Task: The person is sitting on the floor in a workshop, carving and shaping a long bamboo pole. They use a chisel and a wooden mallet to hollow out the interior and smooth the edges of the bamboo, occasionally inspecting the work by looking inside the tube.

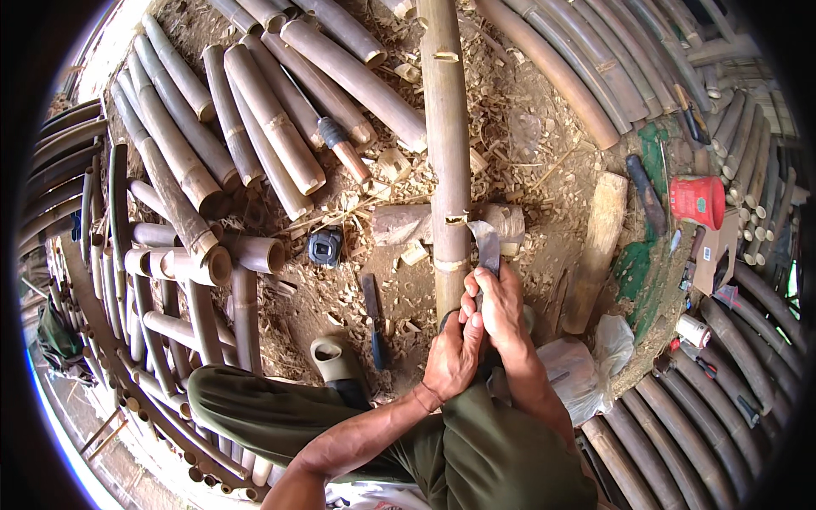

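A long bamboo pole point(450, 119) runs from the far edge toward my lap, with small notches cut into it. My right hand point(500, 308) is closed on a knife, its curved grey blade point(486, 243) lying against the pole's right side beside the nearer notch point(456, 219). Close by, my left hand point(452, 359) is closed at the pole's near end, just below the right; what it grips is hidden by its fingers. Under the pole, a short log point(399, 224) lies crosswise on the ground.
Cut bamboo lengths point(272, 119) lie at the far left, a wooden-handled tool point(344, 149) among them. A tape measure point(325, 247) and a blue-handled knife point(374, 323) are left of the pole. Rightward are a wooden plank point(597, 251), a red container point(697, 202) and a plastic bag point(586, 365).
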A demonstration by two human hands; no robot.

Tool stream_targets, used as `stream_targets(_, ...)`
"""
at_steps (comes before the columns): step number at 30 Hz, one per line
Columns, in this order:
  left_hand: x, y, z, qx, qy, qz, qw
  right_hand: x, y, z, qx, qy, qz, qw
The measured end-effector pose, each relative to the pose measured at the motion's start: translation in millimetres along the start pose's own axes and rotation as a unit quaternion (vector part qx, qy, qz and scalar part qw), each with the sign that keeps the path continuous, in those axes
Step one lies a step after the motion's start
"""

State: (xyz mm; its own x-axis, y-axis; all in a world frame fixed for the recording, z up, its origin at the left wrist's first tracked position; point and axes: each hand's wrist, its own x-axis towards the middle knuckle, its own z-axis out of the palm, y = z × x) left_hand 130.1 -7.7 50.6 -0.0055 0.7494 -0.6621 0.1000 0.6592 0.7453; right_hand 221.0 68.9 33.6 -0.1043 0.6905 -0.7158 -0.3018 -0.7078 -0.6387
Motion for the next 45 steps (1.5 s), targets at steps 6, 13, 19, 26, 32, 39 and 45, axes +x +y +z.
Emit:
stream_targets(6, 5, 0, 1, 0.009, -0.014, -0.015, 1.000, 6, -1, -4, -0.002, -0.005, 0.012, 1.000)
stream_targets(13, 15, -14, 6, -0.003, 0.000, 0.011, 1.000, 24, 5, -2, -0.069, 0.015, 0.033, 0.997)
stream_targets(19, 4, -29, 7, -0.032, -0.018, 0.008, 0.999, 7, 5, -6, -0.134, -0.087, -0.043, 0.986)
stream_targets(26, -7, -34, 17, -0.162, -0.035, 0.071, 0.984, -6, 4, 2, -0.132, -0.013, -0.046, 0.990)
stream_targets(32, 2, -49, 11, -0.214, -0.041, 0.054, 0.974, 12, 16, 7, -0.154, -0.072, -0.027, 0.985)
stream_targets(39, 2, -50, 12, -0.213, -0.058, 0.050, 0.974, 14, 24, -2, -0.304, 0.019, -0.077, 0.949)
stream_targets(45, 1, -53, 13, -0.228, -0.044, 0.040, 0.972, 18, 27, 0, -0.328, 0.000, -0.068, 0.942)
